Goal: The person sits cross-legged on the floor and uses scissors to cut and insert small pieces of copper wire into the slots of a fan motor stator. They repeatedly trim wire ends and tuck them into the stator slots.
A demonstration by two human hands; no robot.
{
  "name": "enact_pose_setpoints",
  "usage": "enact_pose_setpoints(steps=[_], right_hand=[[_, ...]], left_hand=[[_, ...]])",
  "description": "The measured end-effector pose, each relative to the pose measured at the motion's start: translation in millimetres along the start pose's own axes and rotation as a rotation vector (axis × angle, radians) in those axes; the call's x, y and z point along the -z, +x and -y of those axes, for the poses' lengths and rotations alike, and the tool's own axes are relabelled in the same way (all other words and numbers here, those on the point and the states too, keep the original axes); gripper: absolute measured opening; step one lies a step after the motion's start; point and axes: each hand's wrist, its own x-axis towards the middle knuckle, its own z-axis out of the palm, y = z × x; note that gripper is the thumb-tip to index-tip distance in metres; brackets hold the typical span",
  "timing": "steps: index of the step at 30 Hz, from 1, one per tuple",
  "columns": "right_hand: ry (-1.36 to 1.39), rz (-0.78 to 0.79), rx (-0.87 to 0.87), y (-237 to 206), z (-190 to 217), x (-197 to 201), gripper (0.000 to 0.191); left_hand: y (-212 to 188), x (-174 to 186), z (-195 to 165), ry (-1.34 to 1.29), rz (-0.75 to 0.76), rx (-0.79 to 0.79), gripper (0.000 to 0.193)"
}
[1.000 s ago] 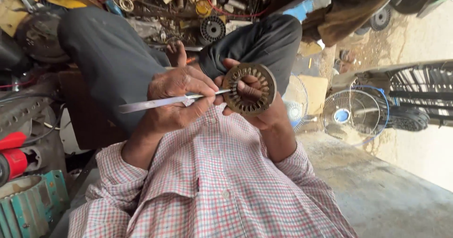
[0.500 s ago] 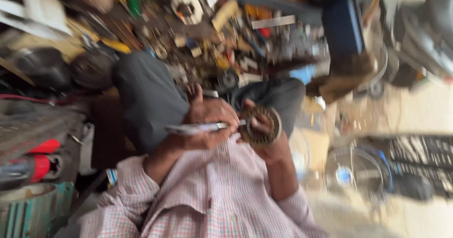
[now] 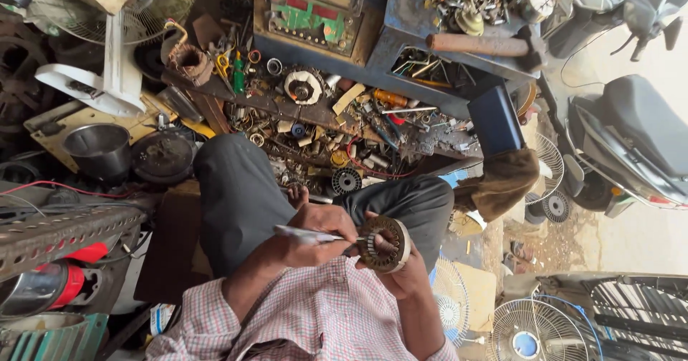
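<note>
Stator ring gripped in right hand, left hand clasping flat blade against it.

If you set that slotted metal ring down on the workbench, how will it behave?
The ring looks like stacked steel, so probably stiff and heavy for its size. Being round, it may roll if stood on edge. The right hand cradles it while the left hand works a thin tool into it.
</note>
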Motion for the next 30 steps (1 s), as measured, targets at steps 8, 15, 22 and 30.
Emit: enact_pose_setpoints(steps=[8, 15, 22, 30], right_hand=[[-0.803, -0.564, 0.237, -24.7, 10.3, 73.4, 0.048], [-2.002, -0.718, 0.353, -23.7, 22.6, 92.7, 0.034], [-2.106, -0.624, 0.090, -0.4, 29.1, 89.8, 0.033], [-2.118, -0.469, 0.403, -0.9, 40.8, 95.9, 0.044]], left_hand=[[-40.9, 4.6, 21.5, -0.068, -0.024, 0.692, 0.016], [-36.4, -85.1, 14.8, 0.156, 0.566, 0.280, 0.018], [-8.4, -126.7, 27.2, 0.201, 0.820, 0.326, 0.028], [-21.3, -121.5, 50.7, 0.133, 0.515, 0.181, 0.018]])
